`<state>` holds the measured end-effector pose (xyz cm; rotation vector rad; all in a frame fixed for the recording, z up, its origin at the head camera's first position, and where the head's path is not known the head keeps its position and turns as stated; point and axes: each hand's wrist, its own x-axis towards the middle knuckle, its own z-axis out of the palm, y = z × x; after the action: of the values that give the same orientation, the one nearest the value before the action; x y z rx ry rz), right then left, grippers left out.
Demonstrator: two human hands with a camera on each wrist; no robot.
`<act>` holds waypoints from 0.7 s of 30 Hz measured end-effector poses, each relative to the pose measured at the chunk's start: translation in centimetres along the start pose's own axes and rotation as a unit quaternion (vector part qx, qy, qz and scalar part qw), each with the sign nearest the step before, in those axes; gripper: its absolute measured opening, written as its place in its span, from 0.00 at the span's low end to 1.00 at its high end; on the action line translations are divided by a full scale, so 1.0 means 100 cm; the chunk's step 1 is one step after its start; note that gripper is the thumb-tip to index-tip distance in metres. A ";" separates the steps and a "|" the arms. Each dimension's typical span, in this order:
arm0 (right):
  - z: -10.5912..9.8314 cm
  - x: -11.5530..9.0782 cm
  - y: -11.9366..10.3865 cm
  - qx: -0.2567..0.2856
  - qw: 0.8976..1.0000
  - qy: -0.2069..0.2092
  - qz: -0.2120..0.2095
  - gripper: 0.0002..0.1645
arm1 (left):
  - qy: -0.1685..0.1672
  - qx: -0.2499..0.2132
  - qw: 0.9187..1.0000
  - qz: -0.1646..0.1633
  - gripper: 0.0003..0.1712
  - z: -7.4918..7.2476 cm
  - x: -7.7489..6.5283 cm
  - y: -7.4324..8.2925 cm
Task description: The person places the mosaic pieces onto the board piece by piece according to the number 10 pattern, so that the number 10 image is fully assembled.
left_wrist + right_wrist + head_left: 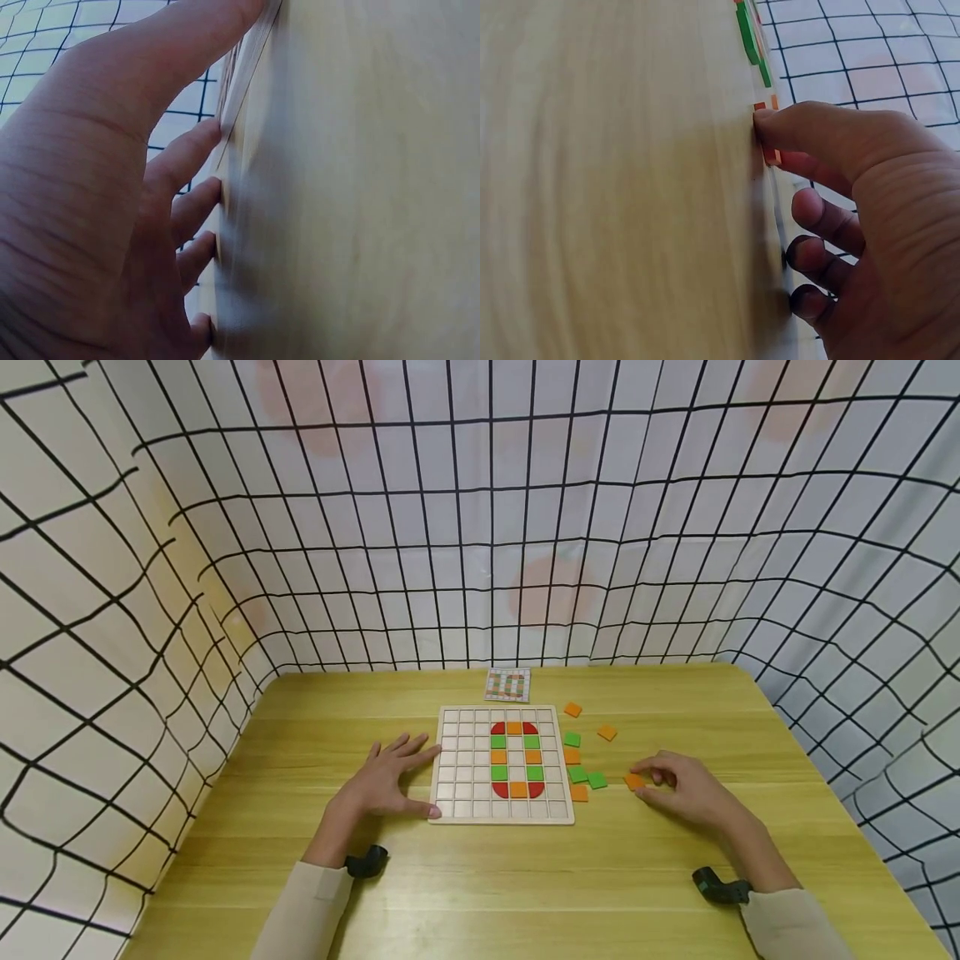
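A square wooden grid board (472,785) lies on the table with a ring of red, orange and green tiles set in its right half. My left hand (384,781) is spread at the board's left side, thumb on the lower left corner and index fingertip at the edge. In the left wrist view, that hand's fingers (196,202) reach down to the tabletop beside the board. To the right of the board, my right hand (686,785) pinches an orange square tile (633,782) between thumb and index finger, close over the table. Its other fingers are curled in the right wrist view.
Loose green tiles (596,780) and orange tiles (607,732) are scattered between the board and my right hand. Behind the board lies a small pattern card (507,685). Black netting over white cloth (465,568) walls the wooden table (480,885) at the back and both sides.
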<state>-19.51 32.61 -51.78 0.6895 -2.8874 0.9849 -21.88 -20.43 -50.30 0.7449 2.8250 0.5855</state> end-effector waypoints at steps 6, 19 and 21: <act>-0.002 -0.001 0.004 0.022 1.000 -0.004 0.014 0.18 | -0.002 0.007 1.000 -0.005 0.63 0.000 -0.001 -0.001; 0.001 0.013 0.004 0.012 0.999 0.013 0.043 0.13 | 0.001 0.031 0.999 -0.012 0.64 0.000 0.003 -0.001; 0.004 0.020 -0.001 0.017 0.998 0.018 0.054 0.13 | 0.004 0.030 0.999 -0.012 0.64 -0.001 0.002 -0.001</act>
<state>-21.19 31.54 -51.74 0.5170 -2.9090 1.0470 -22.14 -20.39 -50.27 0.7190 2.8667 0.5037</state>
